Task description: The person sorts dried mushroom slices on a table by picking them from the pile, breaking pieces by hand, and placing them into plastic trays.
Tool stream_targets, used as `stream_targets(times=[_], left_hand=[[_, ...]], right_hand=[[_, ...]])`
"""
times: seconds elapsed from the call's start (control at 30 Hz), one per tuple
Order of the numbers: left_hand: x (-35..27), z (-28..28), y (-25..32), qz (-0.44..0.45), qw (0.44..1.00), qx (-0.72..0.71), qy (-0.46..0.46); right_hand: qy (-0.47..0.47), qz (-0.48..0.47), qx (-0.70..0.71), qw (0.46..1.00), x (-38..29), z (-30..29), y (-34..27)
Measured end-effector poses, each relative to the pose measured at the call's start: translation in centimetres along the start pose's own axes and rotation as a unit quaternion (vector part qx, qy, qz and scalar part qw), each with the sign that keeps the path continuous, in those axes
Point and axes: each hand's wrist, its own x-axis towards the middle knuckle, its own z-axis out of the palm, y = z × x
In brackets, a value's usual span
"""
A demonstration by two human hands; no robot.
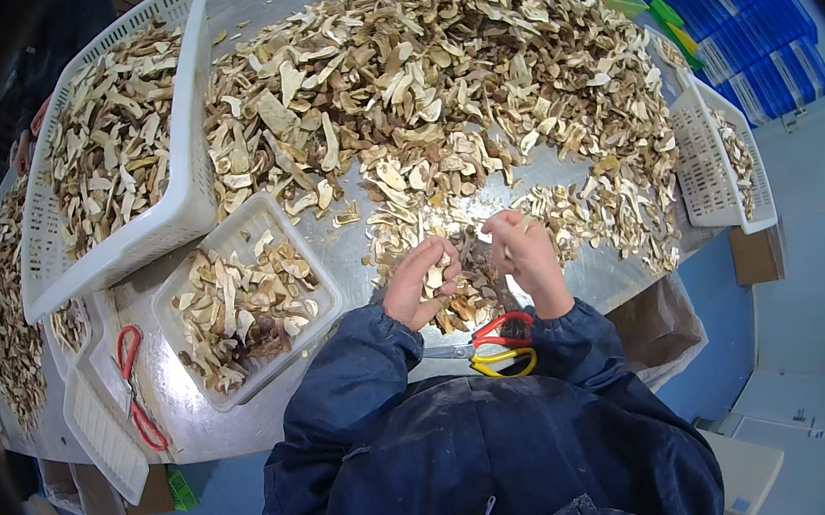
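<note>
My left hand (422,279) is held curled, palm inward, over a small pile of sliced dried mushrooms (467,308) at the near part of the metal table; pale pieces show by its fingers, but whether it grips them is unclear. Bent fingers on my right hand (525,253) seem to hold a small pale mushroom slice. A large heap of dried mushroom slices (438,66) spreads beyond both hands. Close to my body, scissors with red and yellow handles (503,346) lie by my right sleeve. A shallow plastic tray (327,308) of mushroom pieces stands left of my left hand.
A large white perforated basket (192,130) of slices stands at left, above red-handled scissors (129,385) and a ribbed white tray (103,433). Another white basket (696,160) sits at the right edge. Stacked blue crates (749,18) are behind it. An open lined container (661,322) is below the table's right edge.
</note>
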Motion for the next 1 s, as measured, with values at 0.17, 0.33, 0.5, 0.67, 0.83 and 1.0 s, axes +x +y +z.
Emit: stream_targets(times=[0.17, 0.33, 0.5, 0.67, 0.83, 1.0], left_hand=[[-0.1, -0.3, -0.2, -0.018, 0.994, 0.021, -0.107], [-0.3, -0.5, -0.1, -0.032, 0.98, 0.017, -0.196], [-0.3, -0.9, -0.1, -0.016, 0.981, 0.061, -0.185], [0.1, -0.6, 0.0, 0.097, 0.993, 0.069, -0.013], [0.5, -0.7, -0.1, 0.226, 0.921, 0.29, 0.127], [0.1, -0.5, -0.3, 0.186, 0.922, 0.306, 0.146]], right_hand=[[-0.045, -0.027, -0.054, 0.997, 3.6, 0.4, 0.0], [-0.045, -0.174, -0.367, 0.913, 7.9, 4.7, 0.8], [-0.025, -0.242, -0.605, 0.758, 8.2, 6.5, 1.7], [-0.024, -0.219, -0.488, 0.845, 6.5, 4.6, -0.1], [-0.181, -0.036, -0.347, 0.92, 2.0, 2.5, -2.4], [-0.127, -0.094, -0.362, 0.919, -0.2, 2.5, -1.5]])
